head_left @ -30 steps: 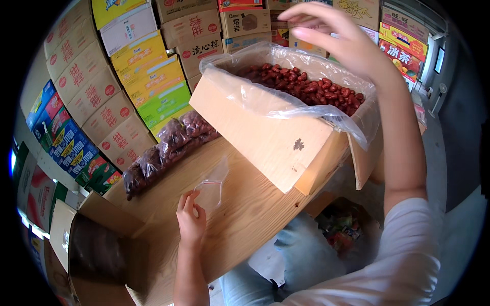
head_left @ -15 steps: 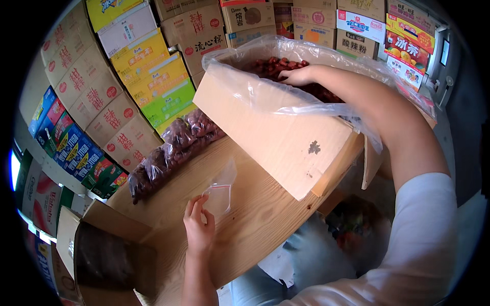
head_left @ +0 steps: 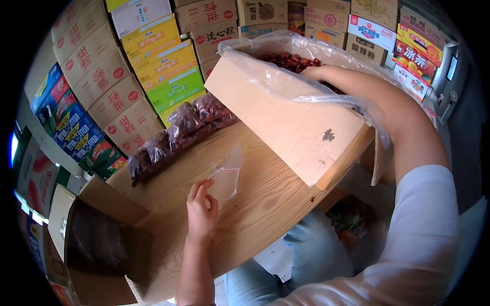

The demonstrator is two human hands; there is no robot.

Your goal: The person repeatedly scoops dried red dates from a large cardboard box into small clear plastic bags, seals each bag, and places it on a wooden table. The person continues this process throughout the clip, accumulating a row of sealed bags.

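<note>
My left hand (head_left: pixel 202 206) is closed in a pinch on the edge of a small clear zip bag (head_left: pixel 226 179), which stands up limp above the table with nothing visible inside. My right hand (head_left: pixel 317 74) reaches over the near wall of a large cardboard box (head_left: pixel 286 120) into red dates (head_left: pixel 288 60). Its fingers are hidden down among the dates and behind the liner. A loose clear plastic liner (head_left: pixel 275 84) is folded out over the box's rim. The box sits tilted on the far right part of the wooden table.
Filled clear bags of dates (head_left: pixel 176 130) lie stacked along the table's far edge. An open carton (head_left: pixel 109 196) with dark contents stands at the left. Stacked cartons (head_left: pixel 163 64) line the wall behind. Below the table's right edge, another open box (head_left: pixel 352 217) holds colourful items.
My right hand has sunk deeper into the dates, hiding fingers that showed before. My left hand keeps its pinch on the bag. The whole view has shifted slightly.
</note>
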